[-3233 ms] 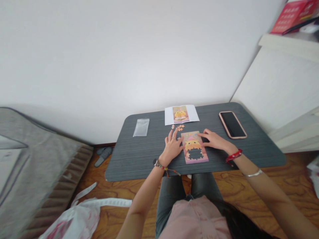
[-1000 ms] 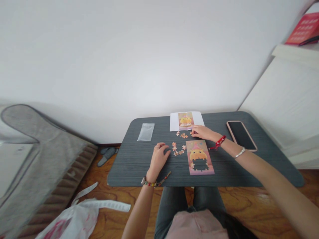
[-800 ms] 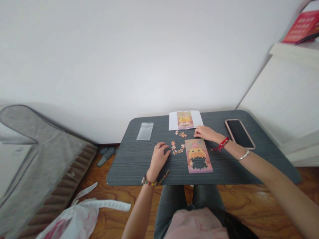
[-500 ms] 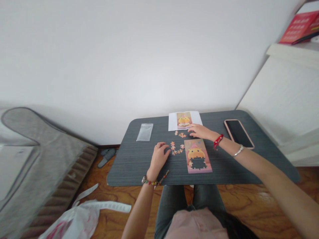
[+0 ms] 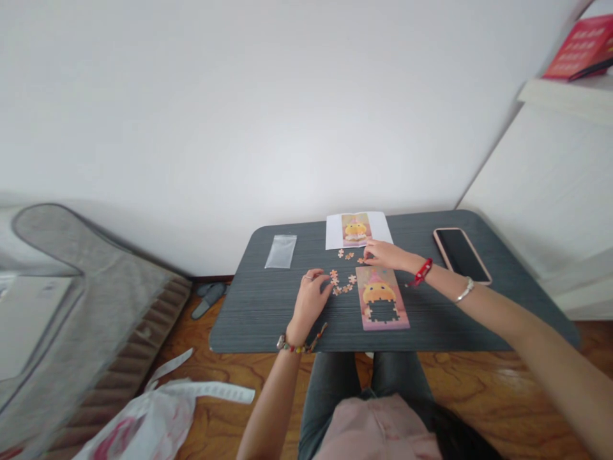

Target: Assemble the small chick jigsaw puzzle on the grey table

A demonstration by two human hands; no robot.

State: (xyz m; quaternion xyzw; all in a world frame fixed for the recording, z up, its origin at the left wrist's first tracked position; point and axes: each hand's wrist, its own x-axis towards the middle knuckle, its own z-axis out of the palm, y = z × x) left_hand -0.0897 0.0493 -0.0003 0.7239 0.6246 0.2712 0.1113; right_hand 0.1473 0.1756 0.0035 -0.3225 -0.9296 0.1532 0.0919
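Observation:
A jigsaw puzzle [image 5: 366,281] lies on the dark table with a hole in its lower middle; it pictures a yellow figure in a pink hat. My right hand [image 5: 385,254] is above it, fingers pinched at a small puzzle piece [image 5: 361,260]. Two other loose pieces [image 5: 350,255] lie left of those fingertips. My left hand [image 5: 310,297] rests at the left, fingers bent and apart, beside a curved row of several loose pieces [image 5: 336,291]. A paper with the printed reference picture [image 5: 355,229] lies at the back.
A clear plastic bag [image 5: 281,252] lies at the left of the table [image 5: 268,319]. On the right is a phone [image 5: 462,255] in a pink case. A white wall rises behind the table. Slippers [image 5: 209,298] and a plastic bag [image 5: 153,418] are on the floor.
My right fingers have moved slightly left and closed near a piece; the small cluster of pieces there is now spread apart. My left hand has shifted slightly closer to the row of pieces.

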